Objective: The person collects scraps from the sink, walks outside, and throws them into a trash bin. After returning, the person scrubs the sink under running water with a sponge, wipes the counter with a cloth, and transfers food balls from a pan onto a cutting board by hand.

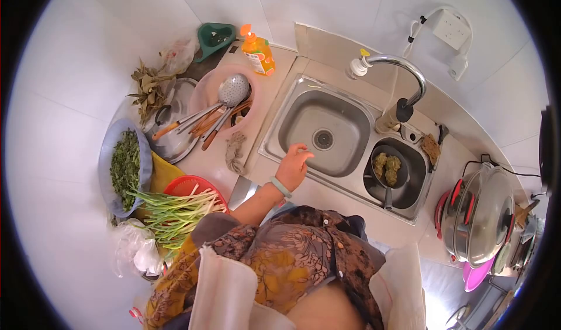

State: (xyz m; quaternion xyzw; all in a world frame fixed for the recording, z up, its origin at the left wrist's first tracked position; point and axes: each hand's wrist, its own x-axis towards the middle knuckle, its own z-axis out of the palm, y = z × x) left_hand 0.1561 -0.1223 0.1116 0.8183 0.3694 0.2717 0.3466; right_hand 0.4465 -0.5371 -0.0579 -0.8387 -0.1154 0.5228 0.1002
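My left hand [295, 160] is over the front left edge of the large steel sink basin [298, 111], with its fingers apart and nothing in them. A pale bangle is on that wrist. My right hand is out of sight; only part of a bare arm shows at the bottom, below the patterned clothing. In the small right basin [413, 198] rests a dark pan [399, 181] with greenish-brown clumps [386, 168] in it. The curved faucet [409, 70] rises behind the basins.
At left are a pink basin [200, 90] with ladles, an orange soap bottle [258, 55], a bowl of chopped greens [124, 166] and green onions [175, 213] on a red basket. Lidded pots [482, 213] stand at right.
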